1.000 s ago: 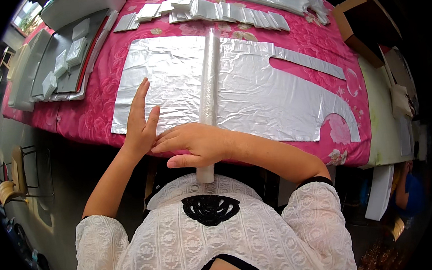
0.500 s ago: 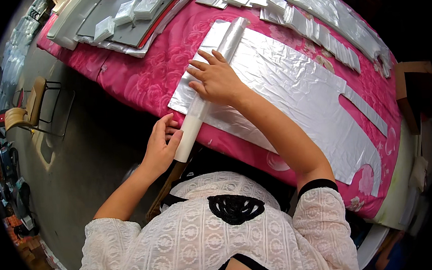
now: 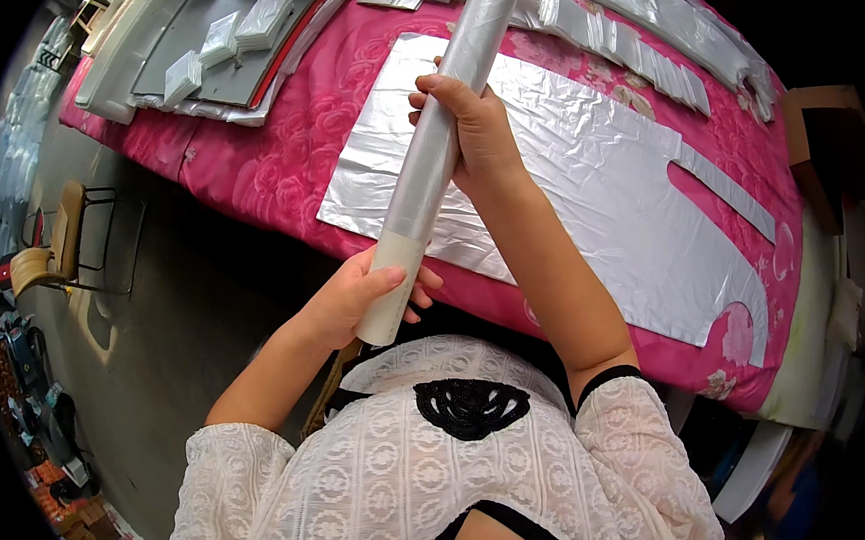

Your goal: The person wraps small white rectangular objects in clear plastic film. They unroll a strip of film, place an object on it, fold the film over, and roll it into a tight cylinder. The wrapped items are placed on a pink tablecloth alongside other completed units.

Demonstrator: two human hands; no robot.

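Observation:
A long roll of silvery plastic film on a pale core tube (image 3: 430,140) is lifted off the table and slants from near my body up to the far edge of the view. My right hand (image 3: 481,124) wraps round its middle, thumb on top. My left hand (image 3: 349,298) holds the bare white lower end, thumb over it and fingers underneath. Beneath the roll, a flat silvery plastic sheet (image 3: 576,175) lies spread on the table, creased, with curved cut-outs and narrow strips at its right end.
A pink floral cloth (image 3: 274,161) covers the table. Small folded plastic packets (image 3: 628,51) run in a row at the back, before long silvery plastic sheets (image 3: 675,12). More packets (image 3: 219,39) sit on a grey board (image 3: 153,71). A chair (image 3: 67,230) stands left; a cardboard box (image 3: 813,148), right.
The roll has come up off the sheet and toward me. My right hand went from lying flat on it to gripping it; my left hand now grasps its lower end.

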